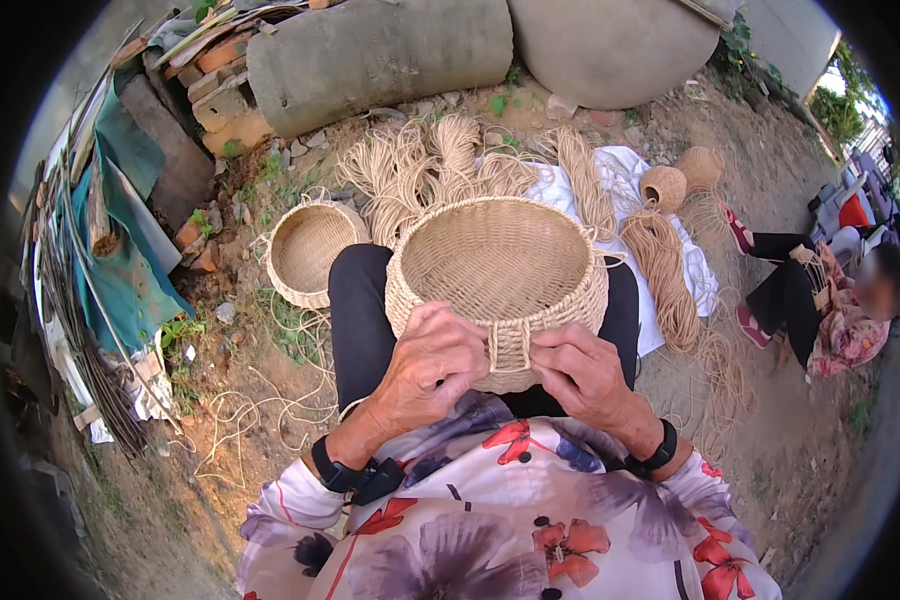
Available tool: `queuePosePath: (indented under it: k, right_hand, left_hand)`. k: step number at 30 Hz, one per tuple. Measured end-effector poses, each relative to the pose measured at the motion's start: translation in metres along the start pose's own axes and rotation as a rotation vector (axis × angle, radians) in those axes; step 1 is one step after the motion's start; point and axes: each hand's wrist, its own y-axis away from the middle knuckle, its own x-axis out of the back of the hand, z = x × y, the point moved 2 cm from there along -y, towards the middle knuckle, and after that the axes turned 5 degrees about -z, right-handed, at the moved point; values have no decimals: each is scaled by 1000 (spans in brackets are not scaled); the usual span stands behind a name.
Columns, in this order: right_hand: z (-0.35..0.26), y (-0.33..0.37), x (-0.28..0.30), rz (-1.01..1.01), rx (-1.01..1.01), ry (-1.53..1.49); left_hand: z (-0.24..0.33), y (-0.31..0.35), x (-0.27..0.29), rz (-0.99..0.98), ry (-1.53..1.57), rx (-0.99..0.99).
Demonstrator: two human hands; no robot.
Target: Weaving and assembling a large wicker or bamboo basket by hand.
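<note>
A round woven basket [497,250] made of pale twisted cord rests on my lap, its wide opening facing up. On its near side, two upright cords frame a small woven loop handle [510,345]. My left hand [432,362] is closed at the left edge of this handle, fingers bent against the rim. From the other side, my right hand [582,372] pinches at the handle's right edge. Any loose cord end between the fingertips is too small to make out. Loose cord sticks out at the basket's right rim.
A smaller woven basket [315,250] sits by my left knee. Beyond my knees lie cord bundles [440,165], partly on a white cloth [625,175], beside small woven pots [663,188]. Loose strands [255,425] trail over the dirt. At right another person [835,310] sits holding cord work.
</note>
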Motion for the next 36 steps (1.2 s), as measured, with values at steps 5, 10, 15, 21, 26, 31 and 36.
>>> queuePosePath:
  k: [5, 10, 15, 21, 26, 31, 36]
  right_hand:
    - [-2, 1, 3, -29, -40, -40]
    - [-4, -2, 0, -25, -42, -23]
    - [1, -1, 6, 23, -67, -161]
    - [85, 60, 71, 474, -591, -522]
    - [187, 210, 91, 745, -943, -454]
    - [218, 362, 38, 740, -1615, -537]
    - [228, 487, -60, 383, -1787, -304]
  left_hand:
    - [0, 6, 2, -22, 23, 18]
    - [17, -11, -1, 1, -128, 89]
    - [12, -32, -19, -212, -326, 130]
    - [8, -32, -16, -137, -309, 44]
    - [-10, -23, -11, -53, -292, 61]
    - [-18, -16, 6, -62, -257, 290]
    - [-26, -3, 15, -62, -237, 417]
